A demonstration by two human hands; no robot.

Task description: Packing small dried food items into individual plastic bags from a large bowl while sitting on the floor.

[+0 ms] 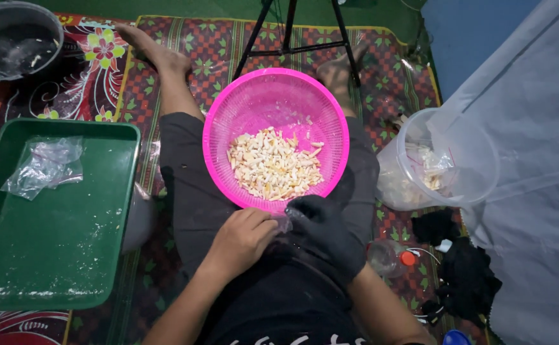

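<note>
Now both hands meet at 6 o'clock of the pink basket (228, 121), which sits between the legs so its pale cut pieces (274, 165) stay within reach. Left hand (244, 237), bare, and right hand (327, 231), in 1 black glove, pinch a small clear plastic bag (283, 222) between them. A green tray (62, 243) lies at 9 o'clock, a clear tub (477, 153) at 3.

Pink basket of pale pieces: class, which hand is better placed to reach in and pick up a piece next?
Probably the right hand: gloved in black, it sits nearest the pink basket rim. The bare left hand pinches a small clear plastic scrap.
</note>
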